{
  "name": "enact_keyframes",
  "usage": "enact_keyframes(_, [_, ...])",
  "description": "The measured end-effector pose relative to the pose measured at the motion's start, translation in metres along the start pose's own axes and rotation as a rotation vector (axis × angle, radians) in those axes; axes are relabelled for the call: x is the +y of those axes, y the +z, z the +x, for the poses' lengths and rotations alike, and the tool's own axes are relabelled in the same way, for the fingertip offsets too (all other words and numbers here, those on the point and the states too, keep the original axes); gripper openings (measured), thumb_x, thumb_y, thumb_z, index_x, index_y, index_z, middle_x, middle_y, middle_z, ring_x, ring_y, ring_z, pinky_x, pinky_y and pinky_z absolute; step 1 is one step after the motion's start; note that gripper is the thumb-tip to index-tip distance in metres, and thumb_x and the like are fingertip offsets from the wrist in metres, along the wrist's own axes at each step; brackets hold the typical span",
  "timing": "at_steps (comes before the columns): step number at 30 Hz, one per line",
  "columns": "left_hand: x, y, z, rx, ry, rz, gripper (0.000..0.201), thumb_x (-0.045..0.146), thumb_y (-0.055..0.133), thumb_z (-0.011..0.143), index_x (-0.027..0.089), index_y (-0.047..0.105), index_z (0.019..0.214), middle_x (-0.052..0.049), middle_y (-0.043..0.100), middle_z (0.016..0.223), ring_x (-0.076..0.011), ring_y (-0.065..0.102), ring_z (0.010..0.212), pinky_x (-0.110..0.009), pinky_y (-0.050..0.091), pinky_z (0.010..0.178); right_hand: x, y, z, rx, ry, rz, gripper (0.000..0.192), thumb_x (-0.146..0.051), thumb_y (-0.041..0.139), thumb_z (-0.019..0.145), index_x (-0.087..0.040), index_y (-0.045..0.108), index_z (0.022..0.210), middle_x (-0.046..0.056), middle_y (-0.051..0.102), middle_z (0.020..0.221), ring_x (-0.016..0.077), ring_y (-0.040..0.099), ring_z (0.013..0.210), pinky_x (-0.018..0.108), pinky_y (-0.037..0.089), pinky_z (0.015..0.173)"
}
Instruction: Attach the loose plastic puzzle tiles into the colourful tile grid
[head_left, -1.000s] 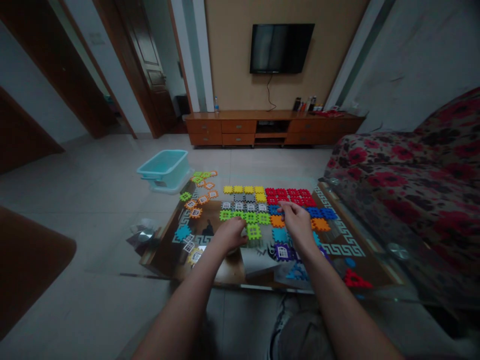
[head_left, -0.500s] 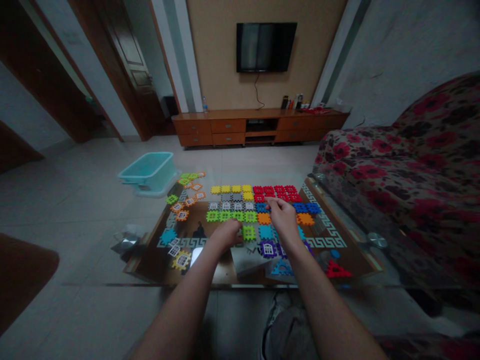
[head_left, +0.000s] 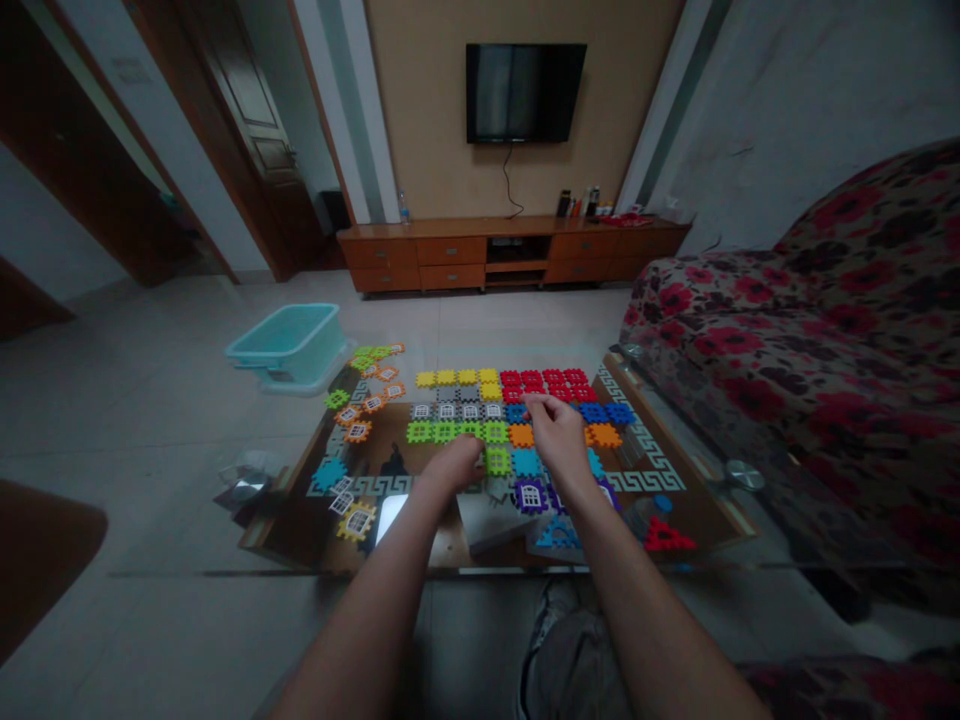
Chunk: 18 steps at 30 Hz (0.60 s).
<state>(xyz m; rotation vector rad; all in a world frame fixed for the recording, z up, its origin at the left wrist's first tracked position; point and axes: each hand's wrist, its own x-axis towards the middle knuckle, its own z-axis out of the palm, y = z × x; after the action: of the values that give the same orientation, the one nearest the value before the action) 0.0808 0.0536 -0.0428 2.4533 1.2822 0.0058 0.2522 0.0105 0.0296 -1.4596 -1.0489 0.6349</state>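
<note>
Plastic interlocking tiles lie in colour rows on a glass-topped table. My left hand is low over the table, fingers curled in, beside a lime green tile under the green row. Whatever its fingertips hold, if anything, is hidden. Over the blue row, my right hand has thumb and forefinger closed together, close to a blue tile; what is in the pinch cannot be made out. It partly covers orange tiles and light blue tiles. Purple window tiles lie nearer me.
Red tiles and yellow tiles form the far rows. Loose orange-edged window tiles lie leftward. A turquoise bin stands on the floor beyond. Red triangle pieces are near right; a floral sofa flanks the table.
The whole view has shifted slightly to the left. Both hands hold nearly the same places over the tiles, and no tile has visibly moved.
</note>
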Motion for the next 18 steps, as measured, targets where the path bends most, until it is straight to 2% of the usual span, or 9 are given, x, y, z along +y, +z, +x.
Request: enact_keyframes(18, [0.010, -0.005, 0.001, -0.004, -0.040, -0.004, 0.018, 0.016, 0.060, 0.079, 0.016, 0.066, 0.096, -0.010, 0.067, 0.104, -0.0225, 0.062, 0.099, -0.031, 0.047, 0.088, -0.006, 0.000, -0.004, -0.025, -0.032, 0.008, 0.034, -0.039, 0.053, 0.080, -0.015, 0.076, 0.088, 0.008, 0.073, 0.078, 0.0221, 0.063, 0.072, 0.032, 0.047, 0.069])
